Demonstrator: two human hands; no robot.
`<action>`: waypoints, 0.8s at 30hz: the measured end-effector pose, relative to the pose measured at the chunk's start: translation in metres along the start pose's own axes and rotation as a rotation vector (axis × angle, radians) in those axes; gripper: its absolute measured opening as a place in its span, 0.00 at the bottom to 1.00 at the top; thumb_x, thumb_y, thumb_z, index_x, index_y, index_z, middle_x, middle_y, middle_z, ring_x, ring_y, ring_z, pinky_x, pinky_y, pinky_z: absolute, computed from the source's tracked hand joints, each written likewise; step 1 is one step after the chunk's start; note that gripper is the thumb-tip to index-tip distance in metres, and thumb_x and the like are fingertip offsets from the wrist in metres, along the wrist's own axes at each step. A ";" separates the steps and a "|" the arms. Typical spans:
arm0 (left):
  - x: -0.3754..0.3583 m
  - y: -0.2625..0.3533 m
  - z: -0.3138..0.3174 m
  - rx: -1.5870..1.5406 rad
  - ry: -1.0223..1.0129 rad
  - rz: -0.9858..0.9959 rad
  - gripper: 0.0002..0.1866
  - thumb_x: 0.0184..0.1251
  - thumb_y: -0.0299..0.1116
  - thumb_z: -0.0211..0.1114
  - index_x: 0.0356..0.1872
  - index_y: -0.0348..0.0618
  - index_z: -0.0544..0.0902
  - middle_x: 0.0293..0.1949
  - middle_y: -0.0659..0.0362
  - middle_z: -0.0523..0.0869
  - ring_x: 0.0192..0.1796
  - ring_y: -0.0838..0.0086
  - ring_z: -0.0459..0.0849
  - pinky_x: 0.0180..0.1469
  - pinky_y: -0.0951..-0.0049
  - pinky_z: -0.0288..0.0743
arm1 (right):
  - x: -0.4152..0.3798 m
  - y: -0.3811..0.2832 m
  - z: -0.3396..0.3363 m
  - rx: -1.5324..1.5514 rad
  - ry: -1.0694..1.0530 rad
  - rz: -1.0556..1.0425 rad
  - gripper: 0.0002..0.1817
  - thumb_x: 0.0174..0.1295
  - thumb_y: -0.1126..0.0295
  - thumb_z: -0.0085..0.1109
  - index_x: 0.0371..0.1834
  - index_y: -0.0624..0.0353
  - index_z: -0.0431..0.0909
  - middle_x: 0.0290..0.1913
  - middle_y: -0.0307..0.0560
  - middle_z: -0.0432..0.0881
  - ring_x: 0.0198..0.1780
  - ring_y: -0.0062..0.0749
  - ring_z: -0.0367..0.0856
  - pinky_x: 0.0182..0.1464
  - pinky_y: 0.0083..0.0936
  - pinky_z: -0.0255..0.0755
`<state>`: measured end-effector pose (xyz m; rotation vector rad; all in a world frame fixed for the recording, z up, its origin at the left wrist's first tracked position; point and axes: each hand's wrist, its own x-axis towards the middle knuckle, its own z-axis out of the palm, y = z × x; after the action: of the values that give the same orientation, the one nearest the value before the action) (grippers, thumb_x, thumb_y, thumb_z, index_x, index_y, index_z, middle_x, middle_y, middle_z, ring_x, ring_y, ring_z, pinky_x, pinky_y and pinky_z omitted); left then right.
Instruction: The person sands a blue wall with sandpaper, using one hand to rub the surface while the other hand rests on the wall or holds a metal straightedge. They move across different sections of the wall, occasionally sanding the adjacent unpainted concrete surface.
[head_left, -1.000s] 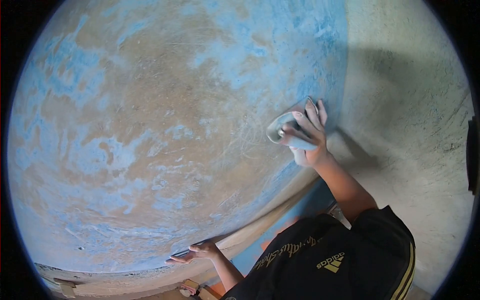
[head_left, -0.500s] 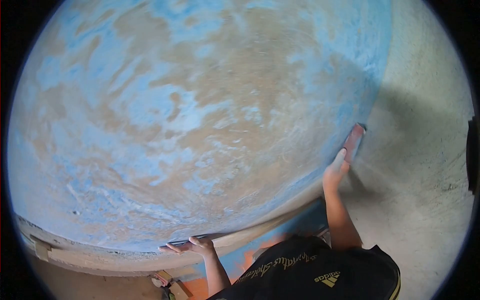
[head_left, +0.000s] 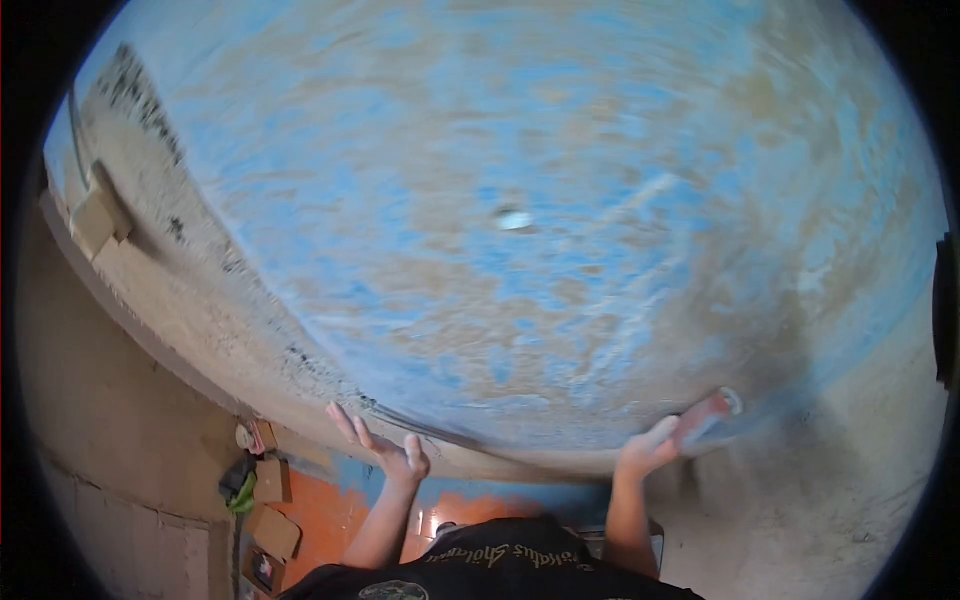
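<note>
A large wall (head_left: 440,160) with patchy blue paint and brown-grey plaster fills most of the head view. My right hand (head_left: 648,450) is wrapped round one end of a long reddish sanding block (head_left: 703,420), which lies over the wall's lower right part and is slightly blurred. Its far end looks pale. At the wall's lower edge, beside a dark cable (head_left: 425,428), is my left hand (head_left: 395,458), with fingers spread and nothing in them. A small white spot (head_left: 515,218) shows mid-wall.
Bare grey plaster (head_left: 770,520) covers the lower right. On the left, a small box (head_left: 98,220) is fixed to a rough, chipped strip. Below are cardboard boxes (head_left: 272,530), a green and black item (head_left: 238,488) and an orange floor (head_left: 325,510).
The view has swung left, bringing in the chipped strip and more boxes. My right hand and the sanding block sit lower in view; the left hand appears lifted with its fingers pointing up.
</note>
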<state>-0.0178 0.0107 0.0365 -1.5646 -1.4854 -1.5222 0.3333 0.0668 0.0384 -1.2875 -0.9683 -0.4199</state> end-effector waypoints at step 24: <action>0.015 -0.180 -0.102 -0.090 -0.212 -0.208 0.43 0.81 0.50 0.53 0.83 0.40 0.43 0.83 0.34 0.40 0.84 0.37 0.42 0.80 0.35 0.38 | -0.025 -0.233 0.082 0.504 0.079 -0.150 0.29 0.76 0.62 0.52 0.78 0.59 0.68 0.78 0.56 0.67 0.82 0.56 0.58 0.82 0.59 0.41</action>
<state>-0.2214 -0.0241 0.0180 -1.7131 -1.7663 -1.5970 0.1157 0.0722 0.1586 -0.7417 -1.0260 -0.3119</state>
